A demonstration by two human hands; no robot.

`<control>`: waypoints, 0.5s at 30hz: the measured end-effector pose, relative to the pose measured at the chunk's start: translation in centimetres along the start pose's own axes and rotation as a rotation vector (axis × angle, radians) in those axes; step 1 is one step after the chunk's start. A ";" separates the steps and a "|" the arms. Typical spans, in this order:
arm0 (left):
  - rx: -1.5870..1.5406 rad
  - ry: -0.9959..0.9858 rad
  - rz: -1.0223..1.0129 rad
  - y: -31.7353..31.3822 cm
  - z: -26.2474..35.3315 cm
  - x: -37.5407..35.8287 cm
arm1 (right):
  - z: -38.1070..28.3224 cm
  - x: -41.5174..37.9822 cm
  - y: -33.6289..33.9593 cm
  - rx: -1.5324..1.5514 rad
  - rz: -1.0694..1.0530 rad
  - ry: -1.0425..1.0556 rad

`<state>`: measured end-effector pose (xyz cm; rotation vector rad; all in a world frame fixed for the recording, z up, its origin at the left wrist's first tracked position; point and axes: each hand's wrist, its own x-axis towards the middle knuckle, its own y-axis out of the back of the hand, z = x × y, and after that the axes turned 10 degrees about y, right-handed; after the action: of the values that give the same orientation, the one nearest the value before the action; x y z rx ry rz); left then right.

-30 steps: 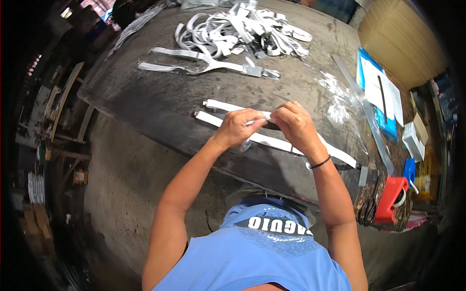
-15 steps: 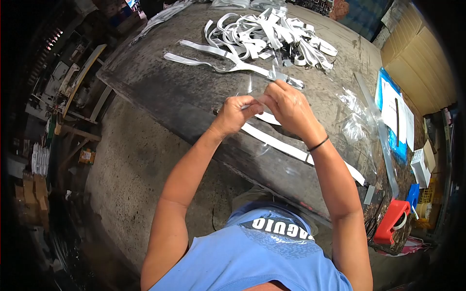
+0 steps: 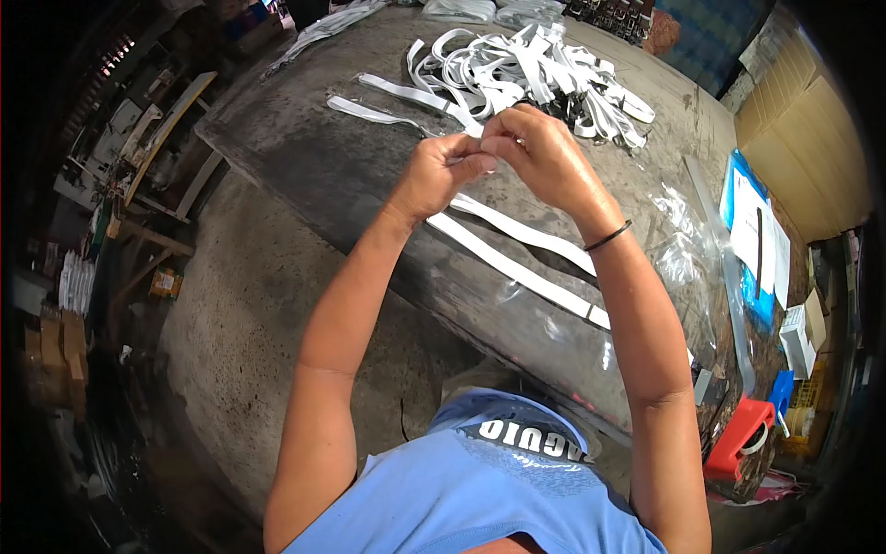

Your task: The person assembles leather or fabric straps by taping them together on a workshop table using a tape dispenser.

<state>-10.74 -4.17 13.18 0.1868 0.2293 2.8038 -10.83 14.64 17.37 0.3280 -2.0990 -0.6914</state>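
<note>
My left hand (image 3: 437, 175) and my right hand (image 3: 538, 155) meet above the table, fingers closed in a pinch. Between their fingertips is thin clear plastic that looks like a bag; the fingers hide most of it. Just beyond them lies a pair of white elastic suspenders (image 3: 406, 90), its joined end hidden behind my hands. Nearer to me, two white straps (image 3: 517, 266) run side by side, passing under my right forearm. Past my right hand is a tangled pile of white suspenders (image 3: 526, 69) with dark clips.
Clear plastic bags (image 3: 678, 249) lie on the table's right side, beside a long ruler-like strip (image 3: 723, 263). Farther right are papers on blue plastic (image 3: 752, 240), a small white box (image 3: 799, 337), a red tape dispenser (image 3: 738, 439) and a large cardboard box (image 3: 794, 157).
Both hands have moved a little away from me and closer together, still pinching. More of the two near straps shows now. The view has shifted slightly.
</note>
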 end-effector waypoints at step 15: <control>-0.154 -0.074 0.063 1.0 -0.1 1.2 | 0.0 3.0 -1.1 -0.196 -0.045 0.031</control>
<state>-12.16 -4.76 13.37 0.2652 -0.0101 2.8551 -12.63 12.34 18.69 0.2754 -1.9802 -0.9058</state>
